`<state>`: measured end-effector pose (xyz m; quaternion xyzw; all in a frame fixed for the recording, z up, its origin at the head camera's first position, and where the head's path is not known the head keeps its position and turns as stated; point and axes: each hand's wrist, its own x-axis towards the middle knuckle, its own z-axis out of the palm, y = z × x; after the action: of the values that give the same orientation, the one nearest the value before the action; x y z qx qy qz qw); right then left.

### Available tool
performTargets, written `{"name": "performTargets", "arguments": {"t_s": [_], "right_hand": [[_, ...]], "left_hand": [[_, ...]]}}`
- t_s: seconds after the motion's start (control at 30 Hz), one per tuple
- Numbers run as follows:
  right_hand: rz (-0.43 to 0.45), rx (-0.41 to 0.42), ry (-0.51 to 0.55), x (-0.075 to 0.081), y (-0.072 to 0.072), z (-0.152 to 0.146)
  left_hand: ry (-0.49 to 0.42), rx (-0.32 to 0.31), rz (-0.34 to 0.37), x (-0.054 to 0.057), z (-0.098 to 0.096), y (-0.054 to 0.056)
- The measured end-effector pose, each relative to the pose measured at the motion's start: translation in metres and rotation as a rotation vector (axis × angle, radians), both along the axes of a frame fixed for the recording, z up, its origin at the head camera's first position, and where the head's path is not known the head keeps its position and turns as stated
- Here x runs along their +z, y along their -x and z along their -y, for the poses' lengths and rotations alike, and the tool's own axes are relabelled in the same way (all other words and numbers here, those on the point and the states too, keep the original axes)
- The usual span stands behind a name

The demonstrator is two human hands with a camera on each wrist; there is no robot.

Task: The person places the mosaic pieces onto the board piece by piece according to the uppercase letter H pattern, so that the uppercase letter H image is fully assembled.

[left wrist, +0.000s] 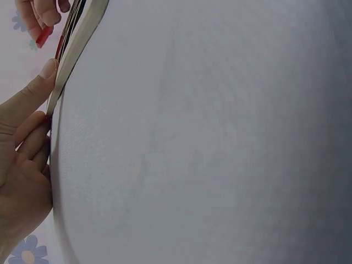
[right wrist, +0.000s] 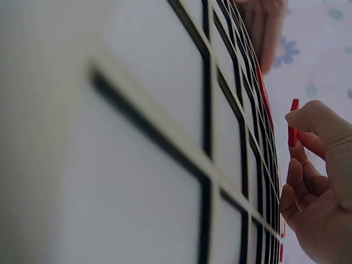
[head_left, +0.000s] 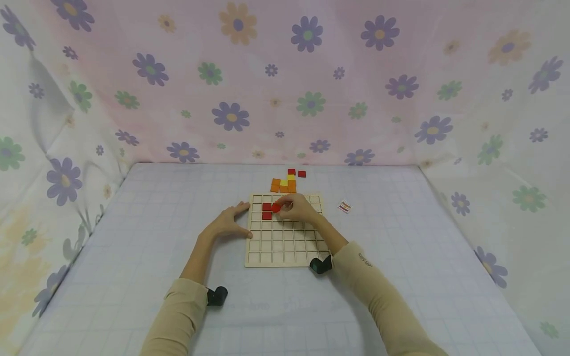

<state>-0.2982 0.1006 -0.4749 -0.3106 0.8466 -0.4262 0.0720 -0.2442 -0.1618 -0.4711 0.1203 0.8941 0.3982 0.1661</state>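
Note:
A square wooden grid board [head_left: 260, 247] lies on the table with two red square tiles [head_left: 266, 215] set one above the other in its upper left cells. My right hand [head_left: 296, 207] pinches another red tile [right wrist: 293, 122] between thumb and finger. In the right wrist view that tile is on edge, raised off the grid. My left hand [head_left: 226, 222] is at the board's left edge, thumb and fingers spread; in the left wrist view its thumb [left wrist: 34, 92] touches the board's rim [left wrist: 82, 41].
Behind the board lie several orange tiles [head_left: 275, 182], two yellow tiles [head_left: 283, 183] and two loose red tiles [head_left: 302, 174]. A small card with a coloured pattern [head_left: 345, 206] lies right of the board. Flowered cloth [head_left: 267, 89] rises behind the table and at both sides.

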Motion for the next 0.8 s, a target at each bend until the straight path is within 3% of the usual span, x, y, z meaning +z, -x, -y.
{"name": "performTargets", "arguments": {"t_s": [0.23,0.8], "right_hand": [[-0.071,0.094,-0.110,0.000,-0.013,0.021],[-0.094,0.105,-0.043,-0.008,-0.022,0.022]], "left_hand": [[-0.019,-0.005,0.002,0.000,0.001,-0.001],[-0.011,-0.007,0.009,0.000,-0.001,0.000]]}}
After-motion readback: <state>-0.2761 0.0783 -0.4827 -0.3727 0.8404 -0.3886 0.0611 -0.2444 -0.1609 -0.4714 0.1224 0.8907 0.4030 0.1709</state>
